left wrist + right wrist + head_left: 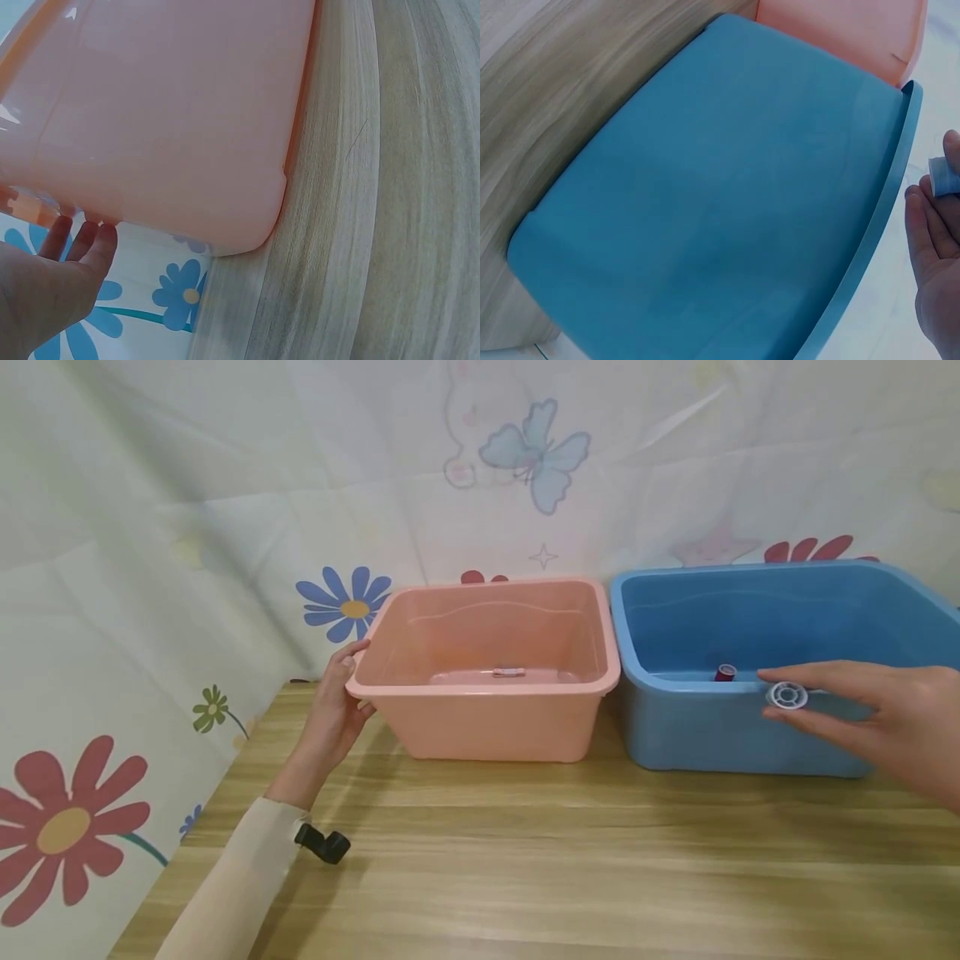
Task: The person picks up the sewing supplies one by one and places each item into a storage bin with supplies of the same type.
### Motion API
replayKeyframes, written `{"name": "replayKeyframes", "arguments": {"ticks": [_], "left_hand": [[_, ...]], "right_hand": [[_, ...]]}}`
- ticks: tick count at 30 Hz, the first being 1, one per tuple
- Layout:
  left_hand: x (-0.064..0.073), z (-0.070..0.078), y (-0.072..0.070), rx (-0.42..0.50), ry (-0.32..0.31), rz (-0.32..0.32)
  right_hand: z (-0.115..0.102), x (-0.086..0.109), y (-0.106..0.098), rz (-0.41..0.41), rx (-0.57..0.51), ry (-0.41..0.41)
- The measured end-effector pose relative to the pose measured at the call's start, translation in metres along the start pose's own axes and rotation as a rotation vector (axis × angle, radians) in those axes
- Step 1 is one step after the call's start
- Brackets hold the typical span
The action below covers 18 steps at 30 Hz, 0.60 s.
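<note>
My left hand grips the left rim of a pink plastic bin, some fingers below the edge; its fingertips meet the bin's rim in the left wrist view. Between thumb and fingers, my right hand pinches a small thread spool, its white spoked end facing me. The right wrist view shows this spool's pale blue side at the frame's edge. That hand is in front of and above the near rim of a blue plastic bin. Inside the blue bin stands a dark red thread spool, partly hidden by the rim.
On the pink bin's floor lies a small pale pink and white object, perhaps another spool. Both bins stand side by side on a wood-grain table, against a flower-printed curtain. A black wrist camera is on the left sleeve.
</note>
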State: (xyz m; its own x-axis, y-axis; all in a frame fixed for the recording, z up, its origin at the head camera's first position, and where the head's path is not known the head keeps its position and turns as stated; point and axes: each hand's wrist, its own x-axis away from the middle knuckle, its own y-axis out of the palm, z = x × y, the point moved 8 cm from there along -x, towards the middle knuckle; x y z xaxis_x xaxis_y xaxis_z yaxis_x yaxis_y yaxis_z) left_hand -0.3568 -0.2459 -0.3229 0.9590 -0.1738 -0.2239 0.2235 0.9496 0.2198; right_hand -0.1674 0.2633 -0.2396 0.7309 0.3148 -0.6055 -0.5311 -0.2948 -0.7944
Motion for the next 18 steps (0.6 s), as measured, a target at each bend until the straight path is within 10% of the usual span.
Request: {"name": "replayKeyframes", "arguments": {"ticks": [18], "left_hand": [[0.001,0.001,0.001,-0.018,0.003,-0.004]], "right_hand": [[0.019,-0.018,-0.001,-0.096,0.081,0.066]]}}
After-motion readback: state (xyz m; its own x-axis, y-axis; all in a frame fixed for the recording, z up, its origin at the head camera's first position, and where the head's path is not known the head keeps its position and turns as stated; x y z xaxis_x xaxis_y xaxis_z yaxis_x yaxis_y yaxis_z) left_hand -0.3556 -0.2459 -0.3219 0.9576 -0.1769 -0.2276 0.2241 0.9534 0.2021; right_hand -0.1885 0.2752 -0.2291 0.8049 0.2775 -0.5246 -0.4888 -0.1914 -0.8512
